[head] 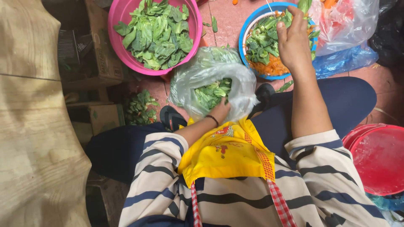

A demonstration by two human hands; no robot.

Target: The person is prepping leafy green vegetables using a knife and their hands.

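left hand [219,111]: we see it at the mouth of the clear bag [214,80], fingers closed on the bag's near edge; a dark band sits on the wrist.
right hand [292,40]: reached out over the blue bowl [243,35], fingers curled around a bunch of greens [264,38] at the bowl's middle.
clear bag: between our knees on the tiled floor [229,19], open, partly filled with cut leaves [212,93].
blue bowl: ahead on the right, holding greens over orange pieces [269,67].
pink bowl [118,12]: ahead on the left, heaped with loose leaves.
red bucket [376,157]: by our right side.
apron [227,151]: yellow, across our lap.
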